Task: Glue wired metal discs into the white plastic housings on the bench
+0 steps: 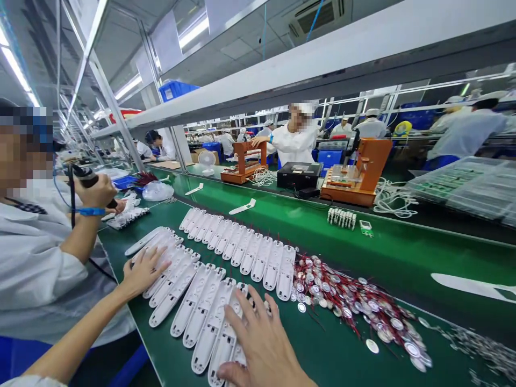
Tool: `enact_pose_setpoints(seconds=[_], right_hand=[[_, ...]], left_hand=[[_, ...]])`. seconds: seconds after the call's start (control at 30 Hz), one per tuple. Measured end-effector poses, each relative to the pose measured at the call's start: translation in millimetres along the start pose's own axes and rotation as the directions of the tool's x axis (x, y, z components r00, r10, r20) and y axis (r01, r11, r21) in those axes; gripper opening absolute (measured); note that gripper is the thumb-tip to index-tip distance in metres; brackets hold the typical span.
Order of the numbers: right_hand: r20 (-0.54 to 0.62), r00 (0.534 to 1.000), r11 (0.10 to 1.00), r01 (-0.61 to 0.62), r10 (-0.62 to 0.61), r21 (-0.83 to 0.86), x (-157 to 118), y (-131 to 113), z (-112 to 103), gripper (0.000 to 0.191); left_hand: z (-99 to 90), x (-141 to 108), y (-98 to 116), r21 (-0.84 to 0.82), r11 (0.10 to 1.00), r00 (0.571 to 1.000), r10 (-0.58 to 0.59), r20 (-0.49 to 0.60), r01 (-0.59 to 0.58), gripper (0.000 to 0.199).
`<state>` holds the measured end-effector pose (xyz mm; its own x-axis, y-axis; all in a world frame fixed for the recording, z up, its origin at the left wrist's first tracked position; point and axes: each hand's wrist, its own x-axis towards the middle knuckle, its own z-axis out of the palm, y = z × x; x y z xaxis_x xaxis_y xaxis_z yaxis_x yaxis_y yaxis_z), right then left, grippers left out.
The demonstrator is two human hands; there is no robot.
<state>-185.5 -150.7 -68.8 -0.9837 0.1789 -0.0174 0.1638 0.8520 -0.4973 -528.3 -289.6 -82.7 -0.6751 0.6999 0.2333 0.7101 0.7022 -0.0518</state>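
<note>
Long white plastic housings [189, 317] lie side by side in a slanting near row on the green work surface. My left hand [144, 270] rests over the left part of this row, fingers spread. Over the right end of the same row is my right hand [262, 336], also spread, its fingertips on or just above the housings. Neither hand grips anything that I can see. Behind, a second row of white housings [237, 244] runs to the right, with thin red wires along its upper ends. A pile of round metal discs with red wires [355, 301] lies beyond my right hand.
At the left a co-worker [32, 269] holds a dark hand tool [86, 176]. A green conveyor belt [298, 217] runs behind the table. Orange fixtures [355, 174] and a black box [299, 176] stand beyond it. Small metal parts [479, 344] lie far right. A shelf beam [322, 59] crosses overhead.
</note>
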Motion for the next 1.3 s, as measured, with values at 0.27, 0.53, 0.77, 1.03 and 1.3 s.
enact_pose_setpoints(seconds=[0.27,0.53,0.77,1.03,1.3], right_hand=[[-0.028,0.996,0.982,-0.083,0.079,-0.167,-4.7,-3.9,30.4,0.079],[-0.338,0.871,0.598,-0.065,-0.356,-0.799,-114.9,25.7,48.0,0.068],[-0.367,0.868,0.576,-0.119,-0.334,-0.808,-200.7,40.0,21.6,0.068],[-0.355,0.924,0.657,-0.179,-0.144,-0.733,-261.3,40.9,6.6,0.060],[-0.388,0.903,0.599,-0.209,-0.186,-0.773,-250.7,38.3,5.4,0.069]], left_hand=[[10.8,-29.5,18.5,-0.068,0.998,0.999,0.017,-0.029,-0.019,0.059],[-9.0,-104.4,96.5,-0.125,0.988,0.996,0.082,-0.036,-0.086,0.053],[-24.5,-153.7,175.3,-0.139,0.983,0.991,0.112,-0.076,-0.122,0.049],[-26.3,-185.2,209.9,-0.148,0.975,0.984,0.154,-0.089,-0.166,0.048],[-47.2,-203.2,224.7,-0.176,0.900,0.911,0.366,-0.192,-0.399,0.060]])
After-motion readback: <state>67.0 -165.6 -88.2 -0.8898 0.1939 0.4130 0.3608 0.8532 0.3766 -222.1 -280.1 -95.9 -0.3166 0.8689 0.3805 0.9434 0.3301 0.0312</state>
